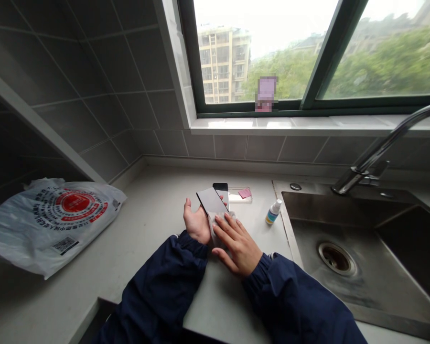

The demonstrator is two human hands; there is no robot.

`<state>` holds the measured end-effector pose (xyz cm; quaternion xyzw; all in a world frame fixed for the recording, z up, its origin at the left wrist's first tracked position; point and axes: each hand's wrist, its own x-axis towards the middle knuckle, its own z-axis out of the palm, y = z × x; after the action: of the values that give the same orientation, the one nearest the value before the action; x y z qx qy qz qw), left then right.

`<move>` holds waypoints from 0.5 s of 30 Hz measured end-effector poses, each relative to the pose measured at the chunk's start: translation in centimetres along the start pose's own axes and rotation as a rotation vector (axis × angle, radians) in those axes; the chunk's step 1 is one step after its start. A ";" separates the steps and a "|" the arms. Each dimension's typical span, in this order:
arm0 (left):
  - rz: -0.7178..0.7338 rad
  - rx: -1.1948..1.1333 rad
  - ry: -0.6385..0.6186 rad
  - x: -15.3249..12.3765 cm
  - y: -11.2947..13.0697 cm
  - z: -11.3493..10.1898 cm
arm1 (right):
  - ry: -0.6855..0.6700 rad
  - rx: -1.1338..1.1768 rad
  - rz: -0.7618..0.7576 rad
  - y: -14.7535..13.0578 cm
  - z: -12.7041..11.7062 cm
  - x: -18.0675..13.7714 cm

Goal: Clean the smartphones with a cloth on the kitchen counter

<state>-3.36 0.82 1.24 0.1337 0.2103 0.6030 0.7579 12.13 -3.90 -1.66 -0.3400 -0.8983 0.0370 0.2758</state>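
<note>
My left hand (pixel 196 224) lies palm up under a smartphone (pixel 210 198), fingers around its far edge and thumb sticking up at the left. The phone's face is pale with reflected light. Over its near end is a thin whitish wipe (pixel 232 215), pressed down by the outstretched fingers of my right hand (pixel 238 243); the right thumb sits apart at the near side. Just behind, on the counter, lies a dark flat phone-like object (pixel 220 187), partly covered. Beside it is a clear phone case (pixel 234 197) with a folded pink piece (pixel 244 193) on it.
A small white spray bottle (pixel 273 212) with a coloured label stands near the rim of the steel sink (pixel 290 229). The faucet (pixel 365 165) arches at the right. On the left, a printed white plastic bag (pixel 32 215) rests on the counter (pixel 154 200). A window ledge (pixel 236 123) runs behind.
</note>
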 end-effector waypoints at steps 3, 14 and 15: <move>0.037 -0.005 0.015 0.1 0.2 -0.2 | 0.003 0.012 -0.006 -0.1 -0.1 0.0; 0.016 0.012 0.034 0.1 -0.1 0.0 | -0.013 0.023 -0.010 0.1 -0.2 0.0; 0.012 0.012 0.019 0.1 -0.1 -0.1 | -0.010 0.021 -0.009 0.1 -0.2 0.0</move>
<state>-3.26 0.92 1.10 0.1337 0.2205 0.6075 0.7513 12.29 -3.88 -1.53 -0.3329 -0.9008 0.0467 0.2749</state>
